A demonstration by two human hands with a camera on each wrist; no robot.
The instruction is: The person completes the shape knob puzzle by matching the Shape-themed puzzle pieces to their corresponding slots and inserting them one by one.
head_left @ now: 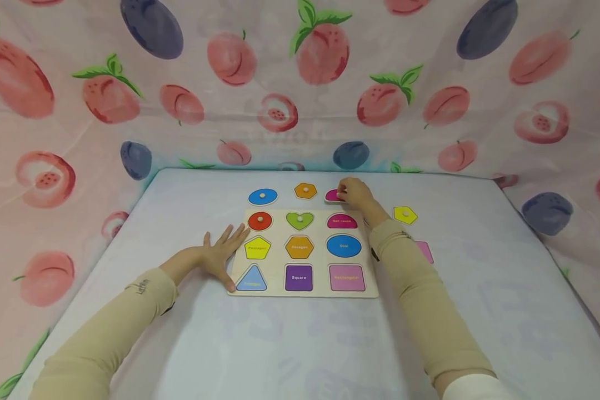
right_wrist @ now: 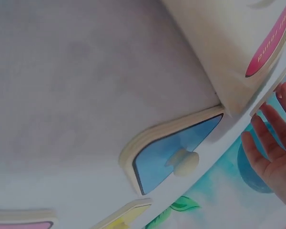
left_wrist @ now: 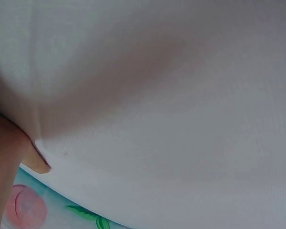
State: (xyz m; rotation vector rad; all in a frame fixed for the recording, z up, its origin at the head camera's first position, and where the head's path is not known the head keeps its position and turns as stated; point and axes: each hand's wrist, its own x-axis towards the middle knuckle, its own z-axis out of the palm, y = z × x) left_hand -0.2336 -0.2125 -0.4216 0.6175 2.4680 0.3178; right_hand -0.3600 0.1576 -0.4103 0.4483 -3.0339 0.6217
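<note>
A wooden shape-puzzle board (head_left: 320, 215) lies on the table, its red circle (head_left: 260, 226) and green heart (head_left: 292, 223) knobbed pieces seated in the top row. The other slots show printed shapes and names. My left hand (head_left: 217, 256) rests with fingers spread on the board's left edge; its thumb (left_wrist: 36, 162) shows in the left wrist view. Behind the board's top right corner, my right hand (head_left: 356, 194) pinches the magenta half-round piece (head_left: 331, 195) at its knob, which the fingers cover. In the right wrist view the right hand (right_wrist: 276, 152) appears beside the board's edge.
Loose knobbed pieces lie around the board: a blue oval (head_left: 256, 198), an orange hexagon (head_left: 304, 195), a yellow pentagon (head_left: 411, 216) and a pink rectangle (head_left: 425, 252). A blue triangle (right_wrist: 155, 164) is mostly behind the right arm. Fruit-print cloth (head_left: 310, 111) hangs behind the table.
</note>
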